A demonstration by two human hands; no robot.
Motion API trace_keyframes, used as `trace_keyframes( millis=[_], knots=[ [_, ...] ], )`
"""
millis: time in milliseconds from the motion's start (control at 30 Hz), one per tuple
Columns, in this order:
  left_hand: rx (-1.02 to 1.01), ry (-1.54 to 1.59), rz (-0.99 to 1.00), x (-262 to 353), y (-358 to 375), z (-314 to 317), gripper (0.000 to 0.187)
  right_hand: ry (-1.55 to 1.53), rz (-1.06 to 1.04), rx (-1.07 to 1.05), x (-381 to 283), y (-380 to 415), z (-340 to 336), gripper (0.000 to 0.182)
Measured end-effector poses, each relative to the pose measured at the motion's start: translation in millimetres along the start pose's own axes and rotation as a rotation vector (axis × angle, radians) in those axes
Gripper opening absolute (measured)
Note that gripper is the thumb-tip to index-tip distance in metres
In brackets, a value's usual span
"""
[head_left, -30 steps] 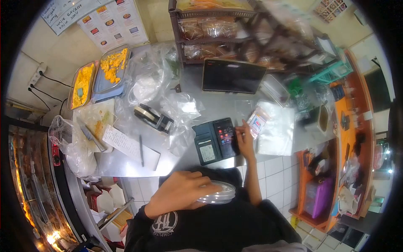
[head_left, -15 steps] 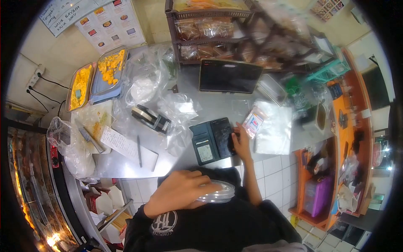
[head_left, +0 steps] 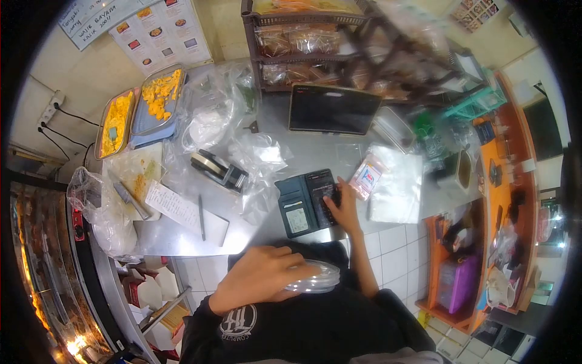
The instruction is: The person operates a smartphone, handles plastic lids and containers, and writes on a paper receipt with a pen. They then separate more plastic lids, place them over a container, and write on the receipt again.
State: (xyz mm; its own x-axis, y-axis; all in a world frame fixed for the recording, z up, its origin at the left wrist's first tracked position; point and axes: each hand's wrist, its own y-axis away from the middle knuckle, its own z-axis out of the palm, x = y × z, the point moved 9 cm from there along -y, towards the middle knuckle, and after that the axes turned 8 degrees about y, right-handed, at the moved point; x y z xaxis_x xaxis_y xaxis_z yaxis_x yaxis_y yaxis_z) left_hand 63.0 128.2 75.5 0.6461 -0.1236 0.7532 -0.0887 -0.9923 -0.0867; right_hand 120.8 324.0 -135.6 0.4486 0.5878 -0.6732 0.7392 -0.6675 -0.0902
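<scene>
My left hand (head_left: 259,274) is closed around a stack of round clear plastic lids (head_left: 316,279), held against the dark shirt. On the near edge of the metal table, a phone (head_left: 321,197) lies in an unfolded dark wallet case (head_left: 293,203) with a card in its pocket. My right hand (head_left: 345,209) rests at the phone's right side, its thumb over the dark screen and the other fingers stretched along the edge. Just beyond those fingers sits a small printed packet (head_left: 368,176), partly on a pile of clear plastic sheets (head_left: 397,188).
A tape dispenser (head_left: 219,170), a pen (head_left: 202,217) and a written paper slip (head_left: 173,206) lie to the left. Near them a knife (head_left: 132,201) rests on a cutting board (head_left: 155,159). A tablet (head_left: 332,109) stands at the back before crates (head_left: 291,60).
My right thumb has moved left onto the phone screen, while the other fingers stay by its right edge. The left hand keeps its place with the lids.
</scene>
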Motion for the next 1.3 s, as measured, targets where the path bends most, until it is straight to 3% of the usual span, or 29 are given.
trace_keyframes(
  millis=[333,433,500,533,567,633,700,767,833,900,1033,1067,1100,1167,1200,1233,1300],
  knots=[
    [0.055,0.010,0.016,-3.8,4.4,-3.6,0.046,-0.089,0.041,0.028,8.6,0.3,-7.9,0.064],
    [0.151,0.166,0.014,-21.8,8.6,-14.4,0.041,-0.102,0.070,0.144,1.3,-0.8,-25.1,0.057],
    [0.420,0.373,-0.048,-48.2,17.5,-34.6,0.035,-0.320,0.134,0.141,-27.8,0.3,-48.9,0.053],
    [0.492,0.384,-0.070,-57.6,20.4,-39.0,0.032,-0.452,0.194,-0.027,-43.6,0.2,-46.9,0.053],
    [0.488,0.369,-0.068,-59.2,19.3,-38.6,0.032,-0.464,0.187,-0.021,-57.6,1.1,-54.0,0.053],
    [0.670,0.599,-0.238,-84.0,24.5,-42.1,0.033,-1.061,-0.136,-0.403,-125.0,9.0,-41.2,0.055],
    [0.714,0.670,-0.221,-96.2,20.9,-32.0,0.040,-0.992,-0.152,-0.422,-153.6,17.8,-37.8,0.055],
    [0.976,0.873,-0.242,-112.1,27.3,-32.8,0.049,-0.921,-0.167,-0.445,-170.3,15.1,-31.9,0.056],
    [0.991,0.822,-0.249,-116.8,26.6,-32.2,0.052,-0.949,-0.026,-0.394,-167.5,1.8,-27.9,0.052],
    [1.196,0.752,-0.260,-118.9,38.7,-40.7,0.052,-1.011,-0.006,-0.366,-171.3,-9.2,-29.6,0.049],
    [1.175,0.805,-0.184,-121.5,45.5,-43.6,0.073,-0.916,-0.125,-0.216,-184.0,-25.1,-49.1,0.048],
    [1.132,0.789,-0.158,-120.0,44.1,-44.2,0.087,-0.741,-0.156,-0.220,-192.6,-24.0,-53.6,0.049],
    [1.131,0.778,-0.151,-116.1,43.7,-45.0,0.087,-0.567,-0.187,-0.222,-200.7,-23.3,-56.1,0.051],
    [1.120,0.665,-0.037,-90.4,38.5,-50.7,0.095,-0.524,-0.268,-0.236,-216.0,-17.9,-56.3,0.051],
    [1.095,0.686,-0.119,-86.9,36.8,-49.6,0.106,-0.474,-0.339,-0.255,-225.7,-13.8,-54.3,0.051],
    [1.098,0.677,-0.119,-89.3,40.3,-51.4,0.106,-0.480,-0.345,-0.256,-230.4,-12.1,-53.4,0.051],
    [1.027,0.196,-0.139,-76.1,43.4,-57.3,0.117,-0.445,-0.448,-0.142,-242.3,-6.2,-61.6,0.048]
  ],
)
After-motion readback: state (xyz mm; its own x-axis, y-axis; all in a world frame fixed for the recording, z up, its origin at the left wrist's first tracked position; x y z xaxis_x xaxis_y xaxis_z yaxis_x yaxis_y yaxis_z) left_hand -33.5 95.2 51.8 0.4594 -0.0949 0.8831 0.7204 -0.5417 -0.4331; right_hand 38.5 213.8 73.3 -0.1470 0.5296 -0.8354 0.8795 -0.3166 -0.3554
